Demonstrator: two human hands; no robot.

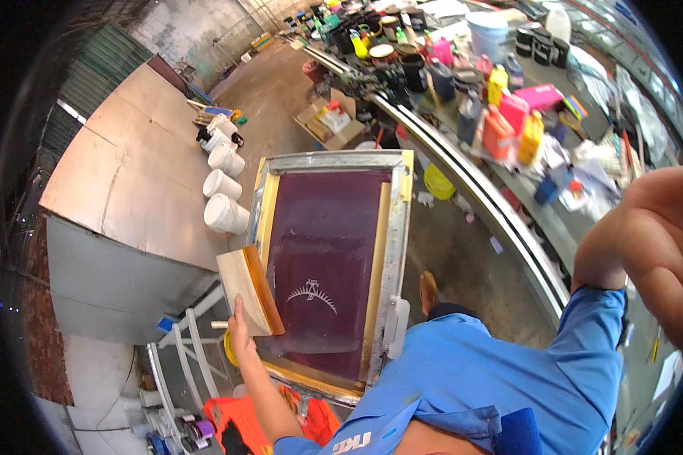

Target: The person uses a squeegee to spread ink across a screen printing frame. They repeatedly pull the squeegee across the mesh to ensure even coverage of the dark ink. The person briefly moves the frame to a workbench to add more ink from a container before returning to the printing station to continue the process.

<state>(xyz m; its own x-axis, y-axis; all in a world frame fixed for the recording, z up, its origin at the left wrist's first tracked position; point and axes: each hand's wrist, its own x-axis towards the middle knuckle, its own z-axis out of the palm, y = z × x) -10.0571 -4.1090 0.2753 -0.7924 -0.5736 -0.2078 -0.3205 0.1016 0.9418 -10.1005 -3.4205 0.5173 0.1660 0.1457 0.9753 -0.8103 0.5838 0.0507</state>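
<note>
My left hand [240,334] grips a screen-printing squeegee [243,292] with a pale wooden handle and an amber blade. The squeegee is tilted over the left side of a silk-screen frame [397,250]. The frame's dark purple mesh [322,235] bears a pale arched design with a small figure above it. Level with my right shoulder, my right arm is bent sharply up at the right rim; its hand is out of sight.
White tubs [226,214] stand in a row beside a large pale board [133,174]. Bottles, jars and cans crowd a long bench [501,182] along the right. A cardboard box [328,121] sits beyond the frame, and a white step ladder [186,356] is at lower left.
</note>
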